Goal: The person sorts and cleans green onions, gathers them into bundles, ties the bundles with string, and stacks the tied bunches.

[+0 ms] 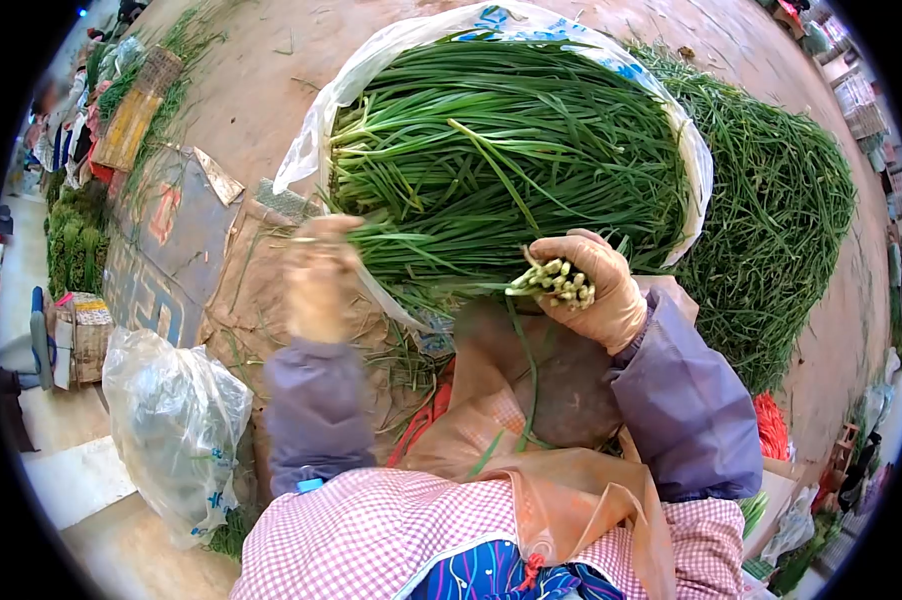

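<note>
A large heap of long green garlic chives [511,150] lies in an opened white plastic bag [306,150] in front of me. My right hand [596,290], in a tan glove, is closed around a bunch of chives [563,283] with its pale stem ends facing left. That hand is just below the heap's near right edge. My left hand [321,275], also gloved, is smeared by motion beside the stem ends at the heap's lower left. Its fingers are too blurred to show whether they hold anything.
A pile of loose green leaves [771,210] lies right of the bag. Flattened cardboard [166,250] and a clear plastic bag [176,430] are at left. Red strings [770,425] lie at lower right. An orange-brown apron [571,490] covers my lap.
</note>
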{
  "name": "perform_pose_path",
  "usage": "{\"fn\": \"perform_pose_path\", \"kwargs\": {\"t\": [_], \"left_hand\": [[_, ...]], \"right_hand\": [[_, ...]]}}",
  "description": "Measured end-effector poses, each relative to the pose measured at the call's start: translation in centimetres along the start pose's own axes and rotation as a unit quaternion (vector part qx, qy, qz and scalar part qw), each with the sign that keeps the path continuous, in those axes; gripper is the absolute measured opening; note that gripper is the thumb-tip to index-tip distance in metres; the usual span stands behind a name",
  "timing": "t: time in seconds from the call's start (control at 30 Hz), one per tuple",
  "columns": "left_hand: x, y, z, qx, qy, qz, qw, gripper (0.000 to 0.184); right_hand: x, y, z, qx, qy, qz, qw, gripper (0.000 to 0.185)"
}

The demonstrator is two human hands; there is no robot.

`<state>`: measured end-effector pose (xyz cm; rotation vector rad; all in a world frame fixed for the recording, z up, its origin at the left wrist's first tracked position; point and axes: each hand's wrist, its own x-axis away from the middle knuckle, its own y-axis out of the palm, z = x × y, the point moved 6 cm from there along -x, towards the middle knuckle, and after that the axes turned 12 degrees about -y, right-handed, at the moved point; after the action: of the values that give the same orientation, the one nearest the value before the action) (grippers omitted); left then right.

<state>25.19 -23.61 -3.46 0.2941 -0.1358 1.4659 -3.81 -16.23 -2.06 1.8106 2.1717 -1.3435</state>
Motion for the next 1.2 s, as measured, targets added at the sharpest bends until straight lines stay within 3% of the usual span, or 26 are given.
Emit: {"fn": "perform_pose_path", "kwargs": {"t": [0.07,0.13,0.2,0.3,0.33,0.4,0.43,0.47,0.5,0.6,0.63,0.73,0.77,0.83,0.9,0.93,1.03,1.1,1.2], "left_hand": [[0.4,-5.4,2.7,-0.179,-0.024,0.219,0.959,0.025],[2.0,-6.6,5.0,-0.203,-0.001,0.145,0.968,0.02],[3.9,-2.8,5.3,-0.257,-0.089,0.011,0.962,0.018],[4.2,5.4,0.4,-0.249,-0.138,-0.175,0.943,0.015],[3.4,7.9,-1.8,-0.273,-0.097,-0.211,0.934,0.014],[2.9,12.9,-3.2,-0.271,-0.065,-0.225,0.934,0.017],[2.4,14.7,-4.0,-0.206,0.012,-0.247,0.947,0.021],[2.4,16.0,-4.7,-0.088,-0.053,-0.252,0.962,0.026],[2.2,16.6,-3.9,-0.096,-0.021,-0.232,0.968,0.027],[1.7,16.7,-2.6,-0.158,0.062,-0.174,0.97,0.028],[1.5,16.7,-2.8,-0.185,0.084,-0.156,0.967,0.028],[1.0,15.4,-0.8,-0.287,0.082,-0.124,0.946,0.034],[0.4,14.4,0.1,-0.228,0.117,-0.096,0.962,0.028],[-1.8,11.9,2.2,-0.099,-0.02,-0.022,0.995,0.021],[-5.1,10.1,3.1,-0.154,-0.013,0.054,0.986,0.037],[-6.4,10.2,3.5,-0.2,-0.032,0.037,0.979,0.045],[-9.4,11.5,3.6,-0.277,0.035,0.053,0.959,0.036],[-10.2,12.3,3.1,-0.323,0.086,0.061,0.94,0.028],[-9.2,12.5,2.3,-0.291,0.126,0.038,0.948,0.019]], "right_hand": [[-0.1,-0.7,0.2,-0.04,0.029,0.052,0.997,0.049],[0.5,-0.7,1.4,-0.143,0.124,0.099,0.977,0.044],[0.8,-0.6,2.1,-0.236,0.192,0.095,0.948,0.04],[0.7,-0.1,1.5,-0.303,0.2,0.058,0.93,0.036],[0.5,0.0,1.2,-0.297,0.216,0.034,0.929,0.035],[-0.4,-0.4,0.6,-0.257,0.087,0.029,0.962,0.037],[-0.4,-0.4,0.9,-0.273,0.093,0.05,0.956,0.038],[-0.3,-0.4,1.1,-0.29,0.095,0.072,0.95,0.038],[0.3,0.0,1.6,-0.38,0.206,0.109,0.895,0.045],[0.2,-0.2,2.3,-0.374,0.227,0.107,0.893,0.052],[0.0,-0.2,2.2,-0.328,0.216,0.092,0.915,0.054],[-0.6,0.7,1.7,-0.287,0.208,0.096,0.93,0.058],[-0.9,0.6,1.2,-0.274,0.226,0.078,0.931,0.062],[-1.4,0.4,0.8,-0.241,0.194,0.056,0.949,0.063],[-1.3,0.8,0.7,-0.238,0.173,0.021,0.956,0.067],[-1.3,1.2,0.4,-0.286,0.208,0.021,0.935,0.062],[-0.4,1.6,0.7,-0.164,0.121,0.002,0.979,0.043],[-0.7,0.7,-0.1,-0.129,0.083,0.027,0.988,0.041],[-0.8,-0.4,-0.4,-0.116,0.075,0.082,0.987,0.036]]}}
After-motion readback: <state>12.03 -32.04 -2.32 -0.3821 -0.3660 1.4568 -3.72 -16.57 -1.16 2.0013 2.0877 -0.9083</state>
